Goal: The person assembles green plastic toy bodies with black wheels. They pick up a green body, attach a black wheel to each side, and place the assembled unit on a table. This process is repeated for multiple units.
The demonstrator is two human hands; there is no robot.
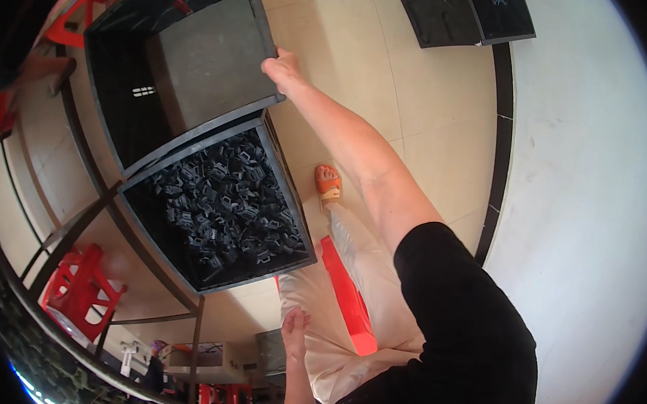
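My right arm reaches far forward, and my right hand (283, 70) is closed on the side rim of a black plastic crate (214, 54). No parts show on that crate's bare bottom. Directly nearer to me, its edge against the first, a second black crate (289, 187) holds a heap of small black plastic parts (227, 203). Beside my thigh, below this filled crate, my left hand (296, 330) hangs with loosely bent fingers apart and nothing visible in it. It touches neither crate.
A dark metal rack frame (78, 224) runs along the left, with a red plastic stool (85, 291) behind it. More black crates (453, 17) stand at the far right by the white wall (567, 217). A red strip (347, 300) lies between my legs.
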